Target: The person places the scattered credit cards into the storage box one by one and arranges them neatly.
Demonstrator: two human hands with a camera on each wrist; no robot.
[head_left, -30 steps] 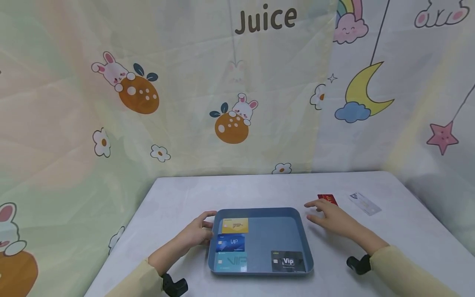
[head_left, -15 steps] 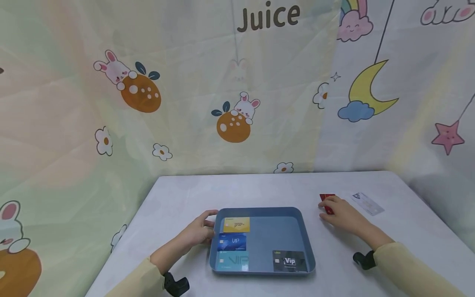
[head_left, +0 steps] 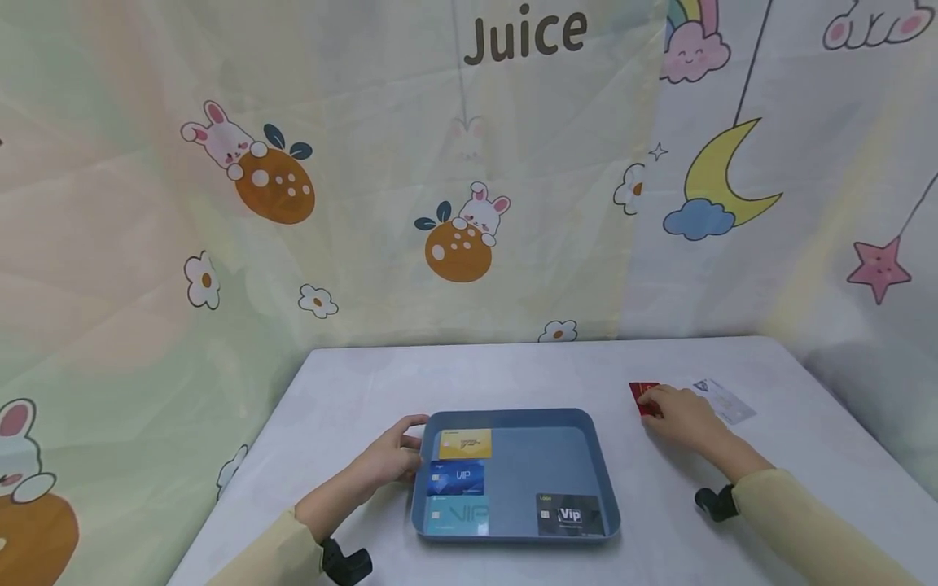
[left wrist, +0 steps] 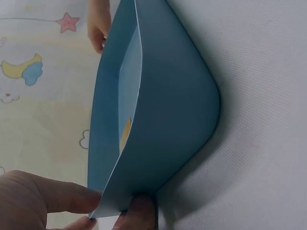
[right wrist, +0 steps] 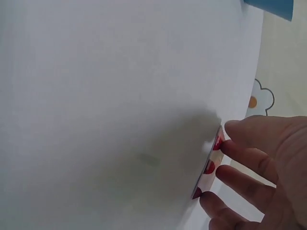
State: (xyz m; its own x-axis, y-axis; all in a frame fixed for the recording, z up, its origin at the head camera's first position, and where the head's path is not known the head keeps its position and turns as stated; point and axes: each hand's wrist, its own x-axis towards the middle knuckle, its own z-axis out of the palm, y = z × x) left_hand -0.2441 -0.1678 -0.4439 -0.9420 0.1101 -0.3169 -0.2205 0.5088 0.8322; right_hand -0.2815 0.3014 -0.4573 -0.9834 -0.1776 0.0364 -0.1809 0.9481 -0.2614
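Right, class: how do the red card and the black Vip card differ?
The red card is outside the tray; the black Vip card lies inside it. The red card is partly covered by the right hand; the black Vip card shows fully. Both are flat cards.

Gap between tray and red card

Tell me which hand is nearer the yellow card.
Left. The left hand touches the left side of the tray, just across its wall from the yellow card; the right hand is beyond the opposite side, at the red card.
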